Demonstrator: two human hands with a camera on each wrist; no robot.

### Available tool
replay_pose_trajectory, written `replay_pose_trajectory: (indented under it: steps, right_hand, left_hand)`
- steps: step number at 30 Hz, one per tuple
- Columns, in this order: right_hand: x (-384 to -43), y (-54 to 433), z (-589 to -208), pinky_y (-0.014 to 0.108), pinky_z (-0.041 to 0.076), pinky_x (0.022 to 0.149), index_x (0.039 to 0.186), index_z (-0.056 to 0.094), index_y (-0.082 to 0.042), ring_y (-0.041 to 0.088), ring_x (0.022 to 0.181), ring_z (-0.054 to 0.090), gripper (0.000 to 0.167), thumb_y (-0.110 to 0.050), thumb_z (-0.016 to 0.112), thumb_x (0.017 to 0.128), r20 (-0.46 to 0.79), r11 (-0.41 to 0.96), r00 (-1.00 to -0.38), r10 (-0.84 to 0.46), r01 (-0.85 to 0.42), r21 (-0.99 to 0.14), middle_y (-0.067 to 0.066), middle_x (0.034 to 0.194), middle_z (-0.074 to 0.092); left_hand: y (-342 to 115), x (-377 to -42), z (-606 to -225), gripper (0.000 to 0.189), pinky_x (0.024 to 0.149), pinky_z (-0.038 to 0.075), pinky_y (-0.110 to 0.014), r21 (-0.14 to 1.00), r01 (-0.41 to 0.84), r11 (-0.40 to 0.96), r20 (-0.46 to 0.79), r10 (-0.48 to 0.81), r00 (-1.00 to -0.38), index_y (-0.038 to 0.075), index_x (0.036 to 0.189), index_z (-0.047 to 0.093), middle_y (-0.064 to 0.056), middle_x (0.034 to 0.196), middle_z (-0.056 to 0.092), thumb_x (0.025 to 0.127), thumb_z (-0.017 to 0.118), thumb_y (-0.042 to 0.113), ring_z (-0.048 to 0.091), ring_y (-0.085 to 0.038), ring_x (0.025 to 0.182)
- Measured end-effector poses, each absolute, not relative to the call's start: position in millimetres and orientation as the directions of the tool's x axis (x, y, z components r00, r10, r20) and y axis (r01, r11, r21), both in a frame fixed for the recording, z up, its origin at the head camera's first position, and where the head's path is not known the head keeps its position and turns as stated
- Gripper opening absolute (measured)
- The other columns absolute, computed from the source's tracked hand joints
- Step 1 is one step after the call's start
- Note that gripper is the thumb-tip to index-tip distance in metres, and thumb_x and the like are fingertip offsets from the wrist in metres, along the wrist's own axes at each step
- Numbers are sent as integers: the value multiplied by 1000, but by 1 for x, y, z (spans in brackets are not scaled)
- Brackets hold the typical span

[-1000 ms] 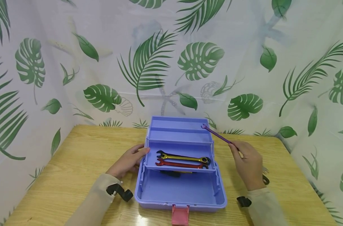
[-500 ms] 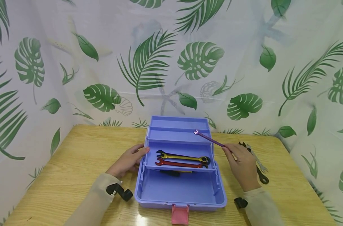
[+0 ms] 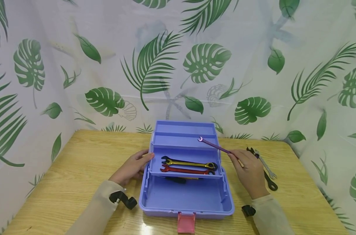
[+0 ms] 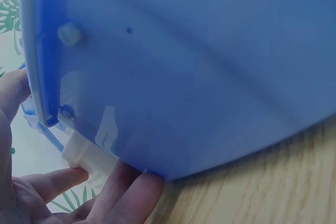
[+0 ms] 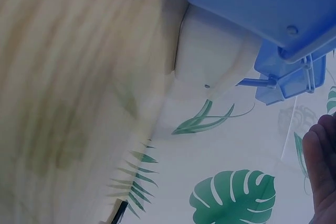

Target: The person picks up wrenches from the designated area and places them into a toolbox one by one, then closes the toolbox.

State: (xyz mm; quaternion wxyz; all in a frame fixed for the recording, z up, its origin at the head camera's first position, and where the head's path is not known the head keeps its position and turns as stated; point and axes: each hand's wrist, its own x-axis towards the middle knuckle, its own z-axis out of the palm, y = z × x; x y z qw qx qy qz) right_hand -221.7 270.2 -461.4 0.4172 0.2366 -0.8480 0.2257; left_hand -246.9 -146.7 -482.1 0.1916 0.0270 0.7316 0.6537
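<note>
My right hand [image 3: 249, 171] pinches a slim purple wrench [image 3: 214, 146] by one end. Its other end points left, above the right part of the upper trays. A blue toolbox [image 3: 186, 197] stands unfolded on the table. In its front tray [image 3: 184, 152] lie a gold-and-black wrench [image 3: 189, 163] and a red one [image 3: 185, 170], side by side. My left hand [image 3: 133, 167] holds the toolbox's left side, thumb at the tray edge; the left wrist view shows fingers [image 4: 139, 195] against the wall. The right wrist view shows only fingers [image 5: 321, 156], not the wrench.
Right of my right hand, a black wrench [image 3: 272, 184] and a silver wrench [image 3: 269, 169] lie on the wooden table [image 3: 87, 163]. A dark-handled tool [image 3: 176, 180] is partly hidden under the tray. A pink latch [image 3: 186, 223] hangs in front; a leaf-print cloth [image 3: 172, 75] stands behind.
My right hand has moved left with the purple wrench, its free end now lower and farther over the trays. The wrenches at the right have come into view. My left hand stays put.
</note>
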Motion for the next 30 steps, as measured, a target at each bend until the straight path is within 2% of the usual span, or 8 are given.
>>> replay_pose_trajectory:
  steps: [3, 8, 11, 18, 21, 23, 25, 30]
  right_hand:
    - [-222, 270, -461, 43, 58, 71, 104, 80, -1, 27, 87, 73, 19, -14, 81, 91, 816, 784, -534, -222, -596, -176, 10, 96, 77]
    - [-221, 267, -460, 43, 59, 69, 103, 81, -1, 26, 85, 73, 49, -45, 58, 105, 821, 781, -521, -232, -603, -162, 9, 95, 77]
    - [-220, 265, -459, 42, 59, 69, 102, 81, -1, 25, 85, 73, 54, -48, 55, 105, 826, 778, -511, -236, -609, -155, 8, 95, 77]
    - [-220, 261, -459, 39, 56, 71, 101, 81, -4, 24, 86, 72, 50, -47, 56, 105, 836, 759, -482, -261, -638, -131, 5, 94, 77]
    - [-221, 259, -459, 37, 57, 71, 102, 82, -6, 23, 86, 72, 27, -31, 74, 97, 825, 743, -486, -290, -657, -126, 3, 95, 77]
    - [-221, 257, -460, 36, 57, 69, 102, 82, -6, 22, 86, 73, 18, -18, 83, 88, 814, 729, -489, -313, -674, -124, 3, 95, 77]
    - [-221, 255, -460, 36, 59, 68, 102, 82, -6, 21, 85, 73, 25, -5, 87, 78, 802, 714, -492, -339, -689, -121, 3, 94, 77]
    - [-218, 249, -460, 38, 60, 71, 102, 82, -7, 22, 86, 73, 22, -8, 86, 80, 777, 692, -505, -376, -711, -127, 4, 96, 77]
  left_hand:
    - [-147, -247, -483, 77, 76, 64, -47, 965, -218, 143, -251, 288, -924, 16, 157, 41, -16, 110, 76, 98, 62, 59, 76, -28, 92]
    - [-147, -248, -485, 77, 77, 64, -47, 967, -217, 136, -248, 292, -924, 14, 158, 40, -17, 110, 76, 98, 63, 58, 76, -28, 92]
    - [-147, -248, -485, 78, 77, 64, -47, 968, -215, 131, -245, 291, -925, 14, 158, 40, -17, 110, 76, 98, 63, 58, 76, -28, 92]
    - [-147, -247, -484, 77, 77, 64, -47, 968, -210, 139, -243, 293, -925, 14, 158, 40, -17, 112, 75, 98, 63, 58, 76, -27, 92]
    - [-147, -247, -484, 78, 78, 64, -47, 967, -210, 144, -244, 291, -925, 14, 158, 40, -17, 112, 76, 98, 63, 59, 76, -27, 92]
    - [-147, -248, -485, 79, 78, 64, -48, 967, -211, 142, -244, 289, -926, 15, 158, 40, -17, 112, 76, 97, 64, 59, 76, -28, 92]
    - [-147, -248, -486, 79, 78, 64, -48, 968, -209, 138, -242, 288, -926, 15, 158, 40, -17, 113, 76, 97, 64, 59, 76, -29, 94]
    - [-147, -249, -488, 81, 79, 63, -49, 968, -211, 139, -242, 280, -929, 15, 158, 41, -17, 113, 76, 96, 64, 62, 76, -29, 95]
